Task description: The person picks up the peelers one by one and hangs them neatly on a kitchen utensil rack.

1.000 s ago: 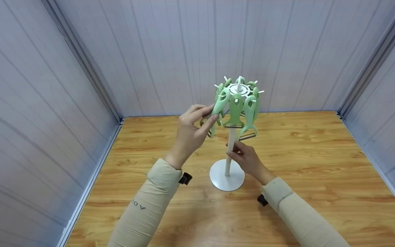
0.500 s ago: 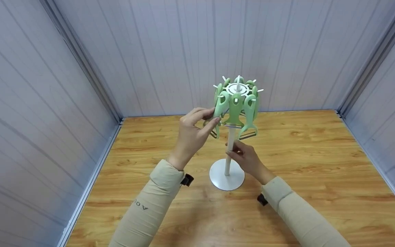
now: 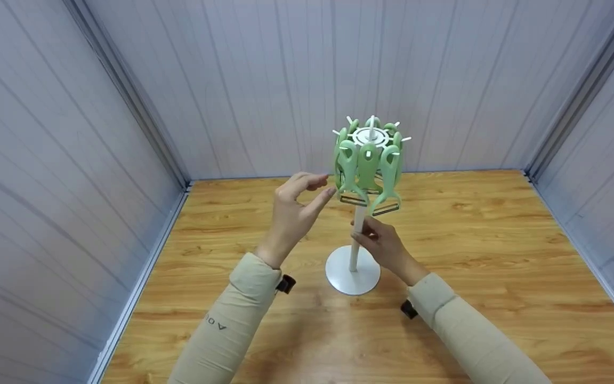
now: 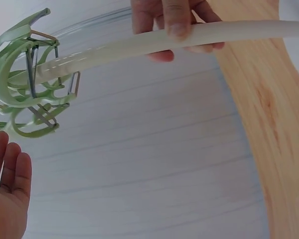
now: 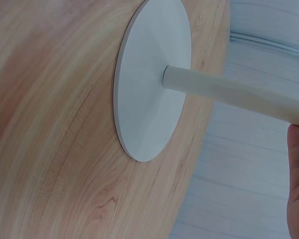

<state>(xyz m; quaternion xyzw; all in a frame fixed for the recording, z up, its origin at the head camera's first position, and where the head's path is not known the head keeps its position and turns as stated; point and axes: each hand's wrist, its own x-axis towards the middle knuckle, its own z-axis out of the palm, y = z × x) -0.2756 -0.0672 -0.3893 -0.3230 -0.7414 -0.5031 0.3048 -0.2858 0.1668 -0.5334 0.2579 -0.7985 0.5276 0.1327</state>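
Note:
Several green peelers hang in a ring from the white hooks of a display stand (image 3: 360,216). A light green peeler (image 3: 347,168) hangs at the ring's front left, beside a darker green peeler (image 3: 368,169) and another light green peeler (image 3: 389,173). My left hand (image 3: 296,213) is just left of the ring, thumb and fingers apart, holding nothing. In the left wrist view its fingers (image 4: 10,167) are loosely extended below the peelers' blades. My right hand (image 3: 384,245) grips the white pole at mid-height, thumb across it. The right wrist view shows the pole (image 5: 229,92) rising from its round base.
The stand's round white base (image 3: 341,281) rests flat on the wooden table (image 3: 472,240). Pale panelled walls (image 3: 243,80) enclose the table at the back and both sides.
My left hand has let go of the front-left light green peeler and drawn slightly left. That peeler has swung from tilted to hanging nearly straight. My right hand stays on the pole.

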